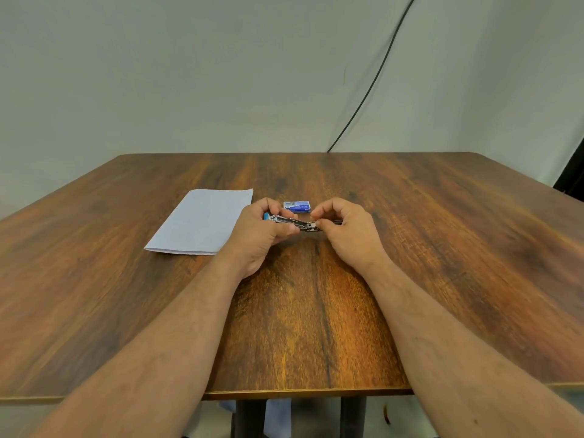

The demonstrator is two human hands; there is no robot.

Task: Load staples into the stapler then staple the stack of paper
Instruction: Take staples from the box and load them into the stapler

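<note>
A small metal stapler [292,222] with a blue end lies open and flat between my hands over the middle of the wooden table [442,248]. My left hand [262,235] grips its left part, thumb on top. My right hand [344,230] pinches the right part with curled fingers. A small blue staple box [297,206] lies just behind the stapler. The white stack of paper [202,221] lies flat to the left, partly under my left hand's edge. No loose staples show.
A black cable [379,71] hangs down the wall behind the table's far edge. A dark object [573,172] stands at the right edge of view. Bare wood surrounds the objects on all sides.
</note>
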